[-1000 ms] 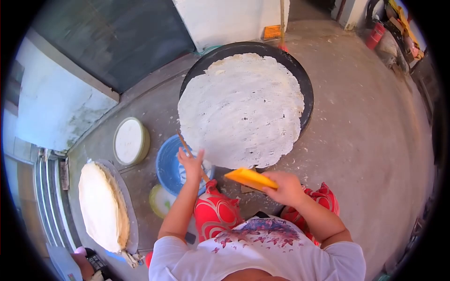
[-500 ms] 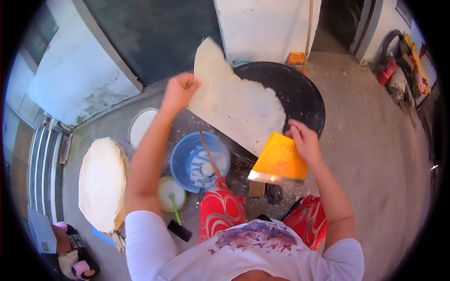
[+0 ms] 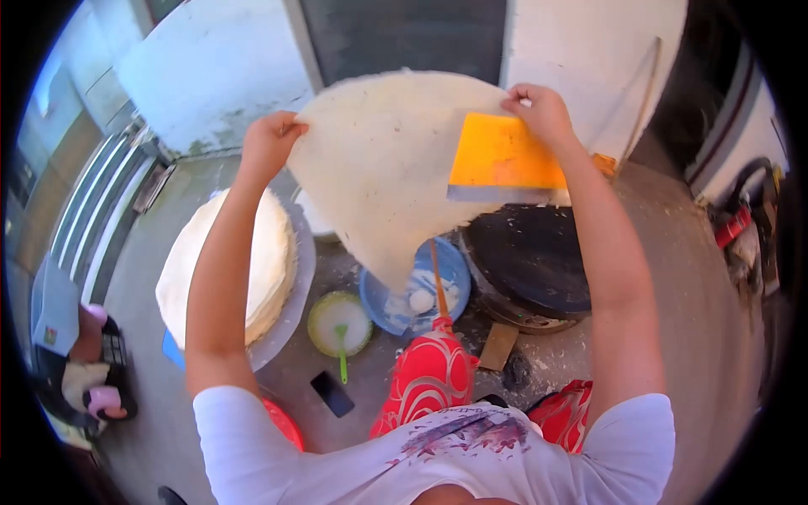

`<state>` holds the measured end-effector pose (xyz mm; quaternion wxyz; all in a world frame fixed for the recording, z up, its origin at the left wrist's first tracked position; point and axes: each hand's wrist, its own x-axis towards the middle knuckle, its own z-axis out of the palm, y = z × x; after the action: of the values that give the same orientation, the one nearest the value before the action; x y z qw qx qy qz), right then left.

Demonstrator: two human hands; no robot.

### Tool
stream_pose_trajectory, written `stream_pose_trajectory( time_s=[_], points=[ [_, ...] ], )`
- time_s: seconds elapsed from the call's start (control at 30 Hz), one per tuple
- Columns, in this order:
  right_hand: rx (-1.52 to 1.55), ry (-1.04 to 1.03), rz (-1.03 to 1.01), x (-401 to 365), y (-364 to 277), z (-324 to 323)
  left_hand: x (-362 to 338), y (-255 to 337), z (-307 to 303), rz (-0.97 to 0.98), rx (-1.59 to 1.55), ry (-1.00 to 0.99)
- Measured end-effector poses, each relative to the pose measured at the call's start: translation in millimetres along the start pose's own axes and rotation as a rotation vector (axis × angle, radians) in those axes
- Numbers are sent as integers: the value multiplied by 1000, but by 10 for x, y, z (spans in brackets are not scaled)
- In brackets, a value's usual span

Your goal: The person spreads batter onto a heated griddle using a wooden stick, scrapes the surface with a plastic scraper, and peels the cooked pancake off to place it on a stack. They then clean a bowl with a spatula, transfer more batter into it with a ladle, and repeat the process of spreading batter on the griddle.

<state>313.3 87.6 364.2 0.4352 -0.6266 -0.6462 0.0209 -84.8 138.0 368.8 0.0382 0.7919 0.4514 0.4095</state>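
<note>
My left grip (image 3: 268,145) pinches the sheet (image 3: 383,156); my right grip (image 3: 541,116), its edge and the scraper (image 3: 505,156). Light, limp, probably tearable, it wants wide-spaced edge holds.

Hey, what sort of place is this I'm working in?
Probably a small flatbread-making workspace, judging by the large round black griddle, the broad thin pale sheet held up, and the thick round cream-coloured stack of what look like similar sheets.

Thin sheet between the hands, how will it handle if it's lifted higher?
The sheet is probably floppy: its lower part droops below the left hand and right hand. It looks thin, so it's likely light and may tear easily.
</note>
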Motion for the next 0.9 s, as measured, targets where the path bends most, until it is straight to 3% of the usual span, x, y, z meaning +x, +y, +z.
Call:
stream_pose_trajectory(
  time_s=[0.03, 0.1, 0.13, 0.2, 0.23, 0.3, 0.37, 0.43, 0.53, 0.63, 0.7, 0.77, 0.9],
  points=[
    [-59, 38, -92, 50, -287, 54, 19, -137, -98, -26, 15, 14],
    [-149, 118, -260, 286, -798, 168, 92, -383, -316, -279, 31, 129],
    [-136, 215, -395, 353, -1063, 208, 118, -481, -490, -297, 49, 142],
    [-95, 301, -544, 373, -1679, 234, 123, -664, -941, -271, -67, 418],
    [21, 380, -640, 254, -2030, 207, 68, -813, -1198, -206, -297, 471],
    [174, 440, -738, -18, -2296, 366, -346, -585, -1657, -149, -53, 656],
    [82, 410, -727, -262, -2389, 612, -961, -676, -1930, -193, 187, 742],
    [357, 404, -993, -379, -2302, 1164, -1613, -890, -1977, -255, 313, 730],
    [333, -17, -848, -979, -2171, 1828, -2618, -1244, -1771, -162, 394, 612],
    [371, -373, -596, -1418, -1989, 2401, -3389, -1571, -1477, -308, 387, 530],
    [286, -447, -570, -1568, -1865, 2494, -3741, -1778, -1386, -366, 377, 504],
    [196, -525, -544, -1607, -1696, 2469, -3965, -1909, -1357, -510, 459, 349],
    [300, -409, -350, -1501, -1177, 2298, -4112, -2121, -1399, -579, 526, 203]
  ],
)
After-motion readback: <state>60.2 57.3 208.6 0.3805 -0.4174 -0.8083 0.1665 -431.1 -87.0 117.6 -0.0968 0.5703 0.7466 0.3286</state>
